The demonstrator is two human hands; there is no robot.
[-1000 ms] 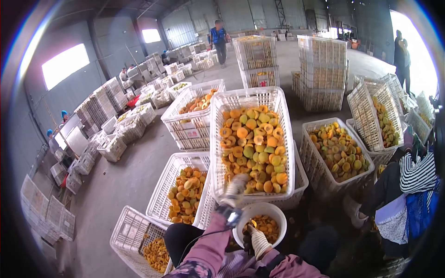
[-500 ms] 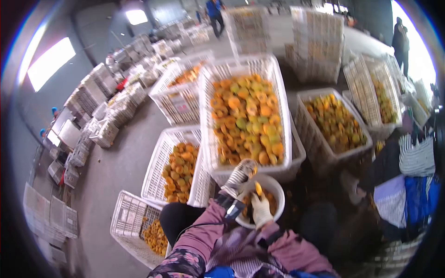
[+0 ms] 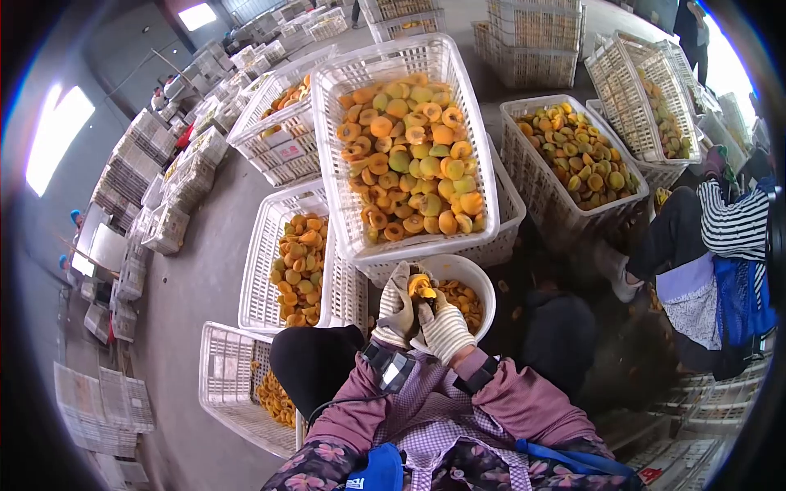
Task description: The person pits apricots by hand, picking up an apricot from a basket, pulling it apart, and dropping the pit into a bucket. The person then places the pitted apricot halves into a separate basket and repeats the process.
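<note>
Both my hands wear striped work gloves and meet over the near rim of a white bucket (image 3: 488,296). My left hand (image 3: 395,306) is closed around a yellow-orange fruit (image 3: 421,286), which looks like a peach. From the right, my right hand (image 3: 448,330) is closed against the same fruit. A small dark thing shows between its fingers, too hidden to name. Orange fruit pieces (image 3: 463,304) lie in the bucket. Just beyond stands a white crate (image 3: 325,131) filled with halved yellow, orange and greenish fruit (image 3: 409,155).
Lower crates to the left hold fruit halves (image 3: 303,274) and smaller orange pieces (image 3: 274,399). Another full crate (image 3: 573,155) stands to the right, near a tilted crate (image 3: 622,90). A seated person's striped sleeve (image 3: 737,217) is at far right. Stacked crates (image 3: 536,49) stand behind.
My left hand has come back from the big crate's near edge toward my right hand. The hands now meet on the fruit over the bucket. The view has tilted downward.
</note>
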